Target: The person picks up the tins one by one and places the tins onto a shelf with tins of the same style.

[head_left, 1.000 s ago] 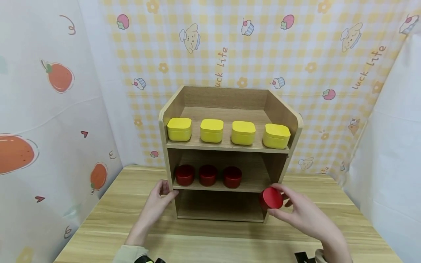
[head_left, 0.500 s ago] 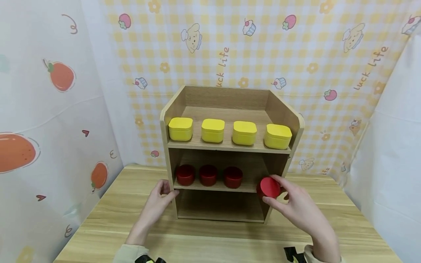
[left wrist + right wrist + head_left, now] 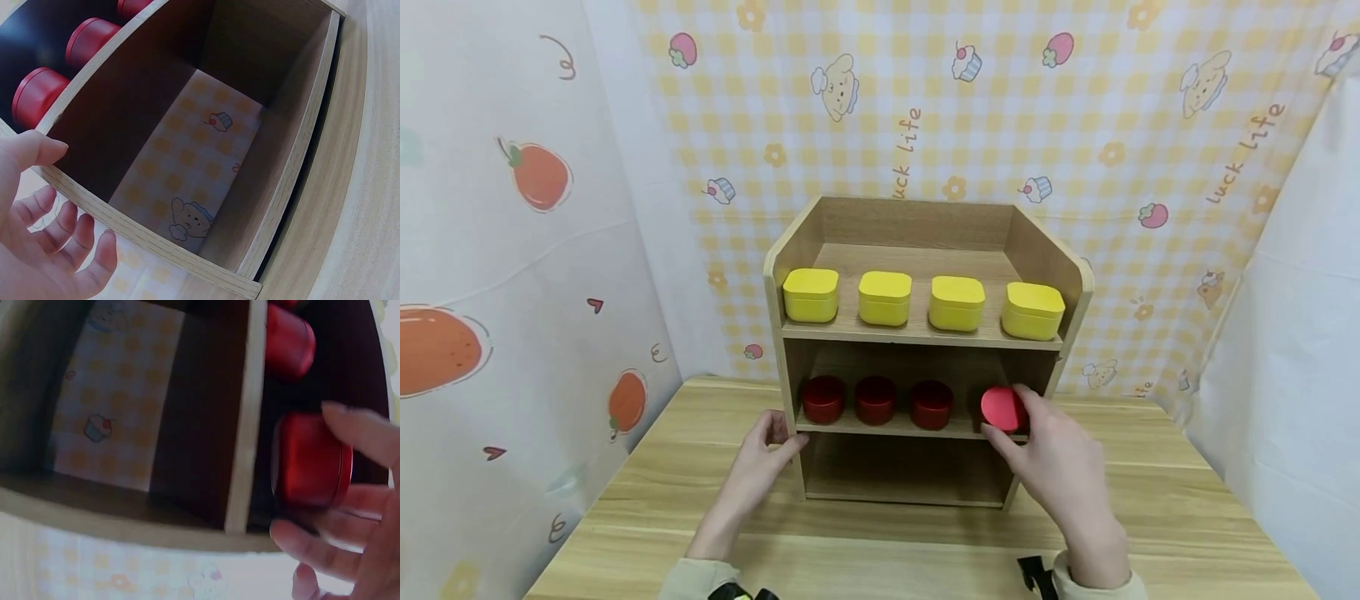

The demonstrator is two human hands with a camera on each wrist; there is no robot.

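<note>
A small wooden shelf unit (image 3: 925,333) stands on the table. My left hand (image 3: 760,462) grips its left side panel, thumb at the front edge and fingers outside; the left wrist view shows the thumb (image 3: 47,150) against the wood. My right hand (image 3: 1060,454) holds a round red tin (image 3: 1002,409) between thumb and fingers at the right end of the middle shelf. In the right wrist view this tin (image 3: 309,459) lies partly inside the compartment, beside another red tin (image 3: 289,345). Whether its base touches the shelf I cannot tell.
Three more red tins stand in a row on the middle shelf, the rightmost tin (image 3: 931,405) nearest the held one. Several yellow lidded boxes (image 3: 956,303) line the top shelf. Wooden side panels bound each compartment. A patterned cloth (image 3: 880,125) hangs behind.
My right hand has carried the red tin up and left, from in front of the right side panel into the middle compartment's opening. The left hand has stayed in place.
</note>
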